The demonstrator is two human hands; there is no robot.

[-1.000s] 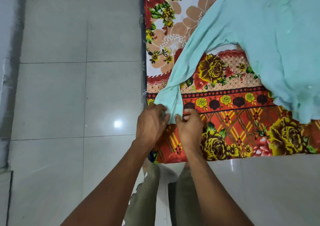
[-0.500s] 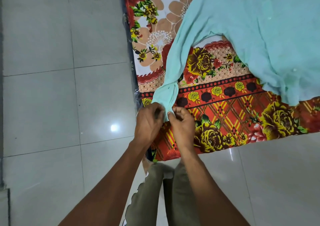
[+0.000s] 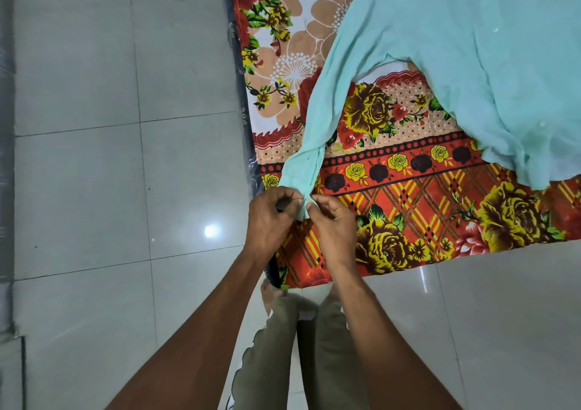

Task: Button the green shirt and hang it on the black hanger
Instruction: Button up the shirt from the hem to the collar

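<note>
Both hands, left hand [image 3: 270, 218] and right hand [image 3: 333, 221], still pinched the green shirt [image 3: 471, 63] cuff [image 3: 303, 203] between them, now drawn closer, likely fastening its button

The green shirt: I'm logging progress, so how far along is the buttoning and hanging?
Done: the green shirt lies spread on the floral bedsheet. In hand: the left hand and right hand pinch its sleeve cuff, apparently buttoning it. Left: hanging; no black hanger is in view.
</note>
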